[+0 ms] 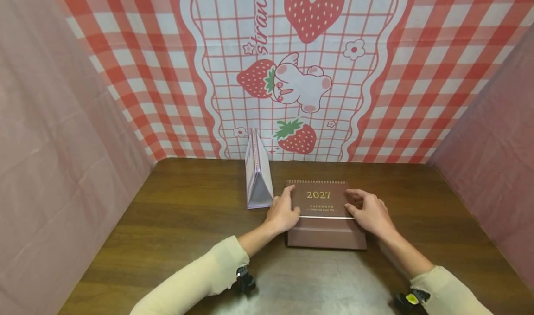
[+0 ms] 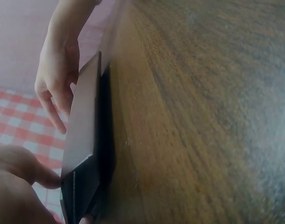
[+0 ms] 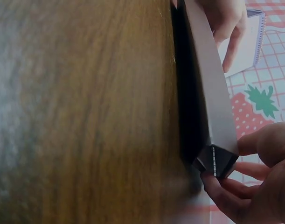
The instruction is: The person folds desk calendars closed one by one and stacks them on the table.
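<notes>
A brown desk calendar [image 1: 320,229] with a spiral binding along its top shows "2027" and "CALENDAR" in gold on its cover. My left hand [image 1: 283,213] holds its left edge, thumb on the front. At the opposite edge, my right hand [image 1: 373,213] grips the side between thumb and fingers. The right wrist view shows the right hand's fingers [image 3: 226,198] bent round the end of the folded brown stand [image 3: 212,93]. In the left wrist view, the left thumb [image 2: 46,177] presses by the calendar's near corner, and other fingers are partly hidden.
Left of the brown calendar, a white and purple desk calendar [image 1: 262,185] stands as a tent, close to my left hand. Both are on a dark wooden table [image 1: 200,185]. A red-checked strawberry cloth [image 1: 367,97] hangs behind, with pink curtains [image 1: 54,143] at the sides.
</notes>
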Action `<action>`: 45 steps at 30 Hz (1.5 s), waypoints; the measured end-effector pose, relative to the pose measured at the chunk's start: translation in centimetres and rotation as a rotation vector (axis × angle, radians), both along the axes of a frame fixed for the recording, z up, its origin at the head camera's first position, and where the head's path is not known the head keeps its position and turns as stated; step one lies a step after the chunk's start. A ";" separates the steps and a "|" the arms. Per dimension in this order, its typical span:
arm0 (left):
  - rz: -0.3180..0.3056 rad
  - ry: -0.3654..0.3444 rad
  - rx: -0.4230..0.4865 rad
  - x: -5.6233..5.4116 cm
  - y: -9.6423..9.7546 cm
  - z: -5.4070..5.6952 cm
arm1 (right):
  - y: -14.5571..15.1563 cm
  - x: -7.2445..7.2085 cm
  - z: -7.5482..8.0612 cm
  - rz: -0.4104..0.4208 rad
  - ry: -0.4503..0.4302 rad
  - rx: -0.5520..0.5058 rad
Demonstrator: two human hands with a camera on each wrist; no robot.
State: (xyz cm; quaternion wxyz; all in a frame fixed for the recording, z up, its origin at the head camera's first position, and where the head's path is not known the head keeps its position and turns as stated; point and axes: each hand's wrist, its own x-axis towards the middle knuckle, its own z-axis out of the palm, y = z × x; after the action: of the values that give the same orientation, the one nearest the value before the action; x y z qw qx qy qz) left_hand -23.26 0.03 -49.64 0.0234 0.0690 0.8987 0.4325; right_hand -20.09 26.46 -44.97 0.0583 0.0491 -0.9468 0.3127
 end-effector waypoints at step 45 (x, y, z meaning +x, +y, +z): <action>-0.517 0.003 -0.465 -2.9 1.2 1.6 | -3.5 -2.1 0.6 0.293 -0.132 0.382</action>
State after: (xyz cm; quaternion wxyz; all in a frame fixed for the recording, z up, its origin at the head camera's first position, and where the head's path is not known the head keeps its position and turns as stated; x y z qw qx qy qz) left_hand -26.18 1.27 -48.06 0.1460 0.2876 0.9261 0.1958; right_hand -22.15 22.93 -44.34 -0.0603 0.1755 -0.9732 0.1356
